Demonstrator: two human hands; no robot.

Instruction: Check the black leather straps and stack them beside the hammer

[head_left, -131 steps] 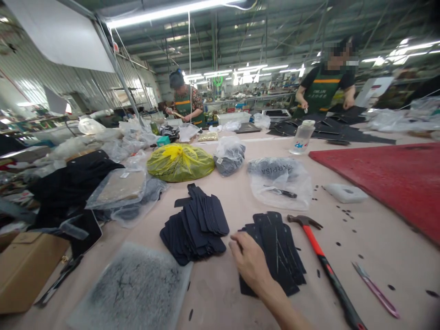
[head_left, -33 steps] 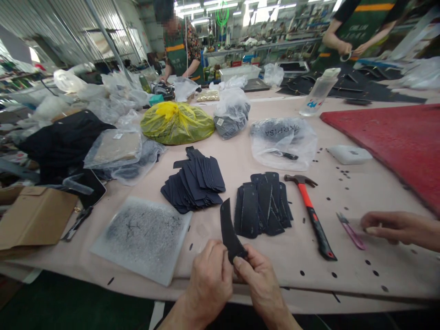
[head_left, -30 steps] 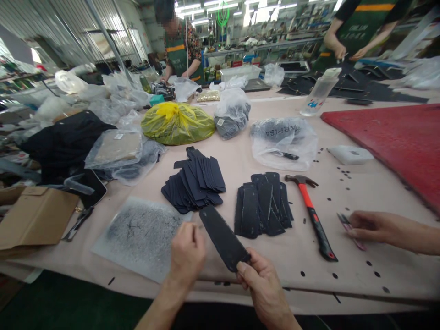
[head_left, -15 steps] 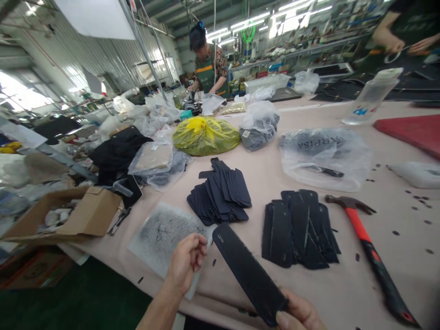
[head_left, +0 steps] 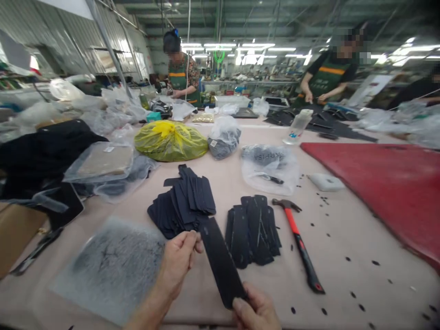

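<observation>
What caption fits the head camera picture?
Right hand holds a dark strip, left hand nearby, hammer on the table.

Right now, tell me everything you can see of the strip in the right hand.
The strip is black, long and flat, with rounded corners and a faint mark near its far end; it looks like leather or coated fabric. It slants away over the table, its near end pinched by the right hand. The left hand is beside its far end; whether they touch is unclear.
</observation>
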